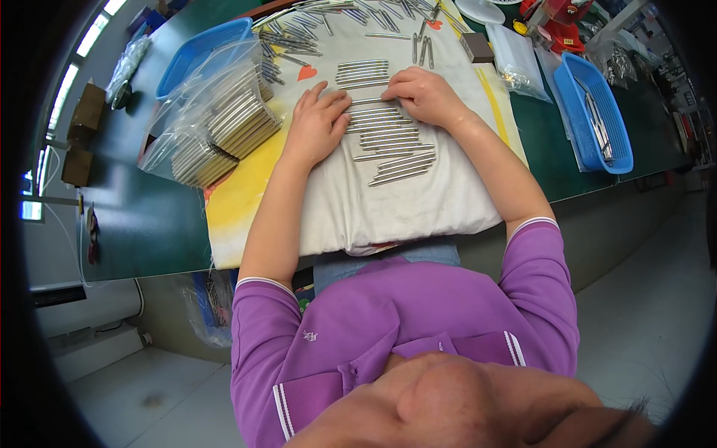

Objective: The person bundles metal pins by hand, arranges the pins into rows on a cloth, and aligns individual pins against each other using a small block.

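Note:
Slim silvery metal rods (390, 140) lie in a ragged column on a white and yellow cloth (328, 213). A gap splits them from a smaller upper group of rods (362, 73). One single metal rod (367, 101) lies crosswise in that gap, between my hands. My left hand (317, 123) has its bent fingers at the rod's left end, with the thumb lower, beside the column. My right hand (427, 97) pinches the right end with thumb and fingertips. Whether the rod is lifted off the cloth I cannot tell.
A clear plastic bag (196, 108) of stacked rods stands left, before a blue basket (205, 48). Loose rods (295, 41) are heaped at the back. Right are a small dark box (476, 48), a plastic packet (515, 60) and a blue basket (624, 142) holding metal tools.

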`<state>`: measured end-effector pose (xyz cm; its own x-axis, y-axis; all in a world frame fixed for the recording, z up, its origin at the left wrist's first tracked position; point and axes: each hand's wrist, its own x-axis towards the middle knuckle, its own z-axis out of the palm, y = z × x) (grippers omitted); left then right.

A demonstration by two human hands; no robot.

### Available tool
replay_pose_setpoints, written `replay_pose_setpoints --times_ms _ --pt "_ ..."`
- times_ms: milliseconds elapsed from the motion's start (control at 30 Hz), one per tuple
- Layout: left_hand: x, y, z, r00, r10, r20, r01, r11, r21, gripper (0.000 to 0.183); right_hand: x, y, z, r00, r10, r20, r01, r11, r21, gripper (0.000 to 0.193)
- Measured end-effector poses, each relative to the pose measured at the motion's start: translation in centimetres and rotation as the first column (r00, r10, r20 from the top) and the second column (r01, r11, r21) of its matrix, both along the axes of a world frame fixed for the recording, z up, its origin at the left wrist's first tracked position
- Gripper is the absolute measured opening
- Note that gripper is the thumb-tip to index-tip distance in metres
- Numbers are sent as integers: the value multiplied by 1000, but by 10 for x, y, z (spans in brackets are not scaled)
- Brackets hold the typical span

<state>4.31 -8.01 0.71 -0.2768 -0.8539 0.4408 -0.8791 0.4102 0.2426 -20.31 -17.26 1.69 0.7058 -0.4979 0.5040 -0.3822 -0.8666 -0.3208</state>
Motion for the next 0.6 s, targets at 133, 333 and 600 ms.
replay_pose_setpoints --times_ms 133,333,600 --pt "0 -3 -4 1000 11 10 -11 999 -30 30 0 -2 -6 999 9 -40 -9 1000 -10 21" --pt "2 -5 0 992 6 -124 -11 999 -34 22 2 -3 -8 998 -33 -60 31 999 -20 25" --pt "-5 13 12 990 -59 -126 65 997 42 14 2 -4 -10 995 -76 -63 75 997 -18 30"
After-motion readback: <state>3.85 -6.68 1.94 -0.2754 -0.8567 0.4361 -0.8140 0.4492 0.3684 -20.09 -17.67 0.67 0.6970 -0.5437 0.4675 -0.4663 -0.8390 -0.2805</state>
